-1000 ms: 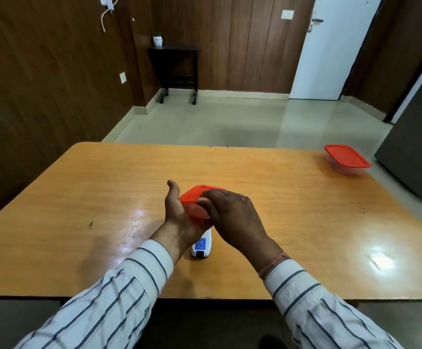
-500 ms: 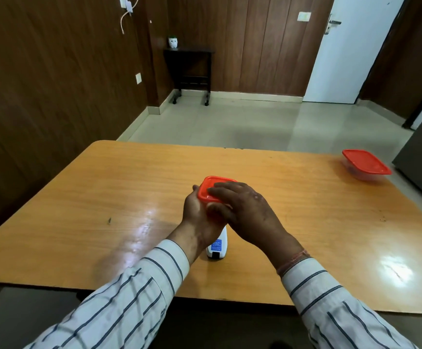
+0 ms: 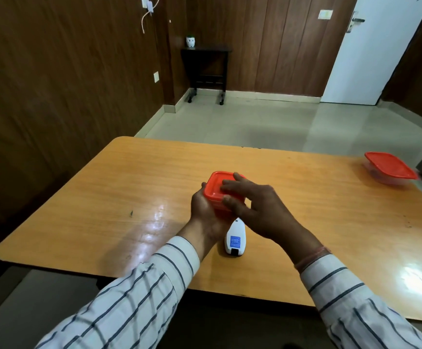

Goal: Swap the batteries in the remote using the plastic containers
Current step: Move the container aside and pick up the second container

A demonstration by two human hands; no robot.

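Observation:
A small plastic container with a red lid [image 3: 216, 187] sits over the middle of the wooden table [image 3: 119, 197]. My left hand [image 3: 203, 210] grips its left side from below. The fingers of my right hand [image 3: 255, 207] lie spread and straight on the lid, with the thumb at its near edge. A white remote [image 3: 235, 239] lies face down on the table just behind my hands, a blue label on its back, and its far end is hidden by them.
A second red-lidded clear container [image 3: 390, 170] stands near the table's far right edge. Beyond the table lies open tiled floor, with a small dark side table [image 3: 206, 69] against the wooden wall and a white door [image 3: 371, 54] at the back right.
The tilted red lid now lies flat on the container. My right hand's fingers have spread over the top. The camera view has shifted, so the table sits further right.

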